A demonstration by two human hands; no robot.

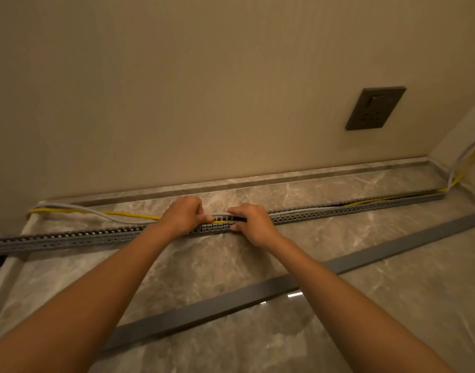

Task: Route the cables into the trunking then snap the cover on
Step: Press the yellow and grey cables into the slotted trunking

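A long grey slotted trunking (338, 211) lies on the marble floor, parallel to the wall. A yellow cable (131, 214) and a white cable (96, 211) lie loose on the floor to the left and run inside the trunking to the right. My left hand (183, 215) and my right hand (251, 222) sit close together at the trunking's middle, both pinching the cables just above the open channel. The flat grey cover (257, 292) lies loose on the floor nearer me, partly under my right forearm.
A beige wall with a dark socket plate (375, 108) rises behind the trunking. A marble skirting ledge (284, 179) runs along its base. The cables climb the right corner (462, 162). Thin plastic sheeting covers the floor.
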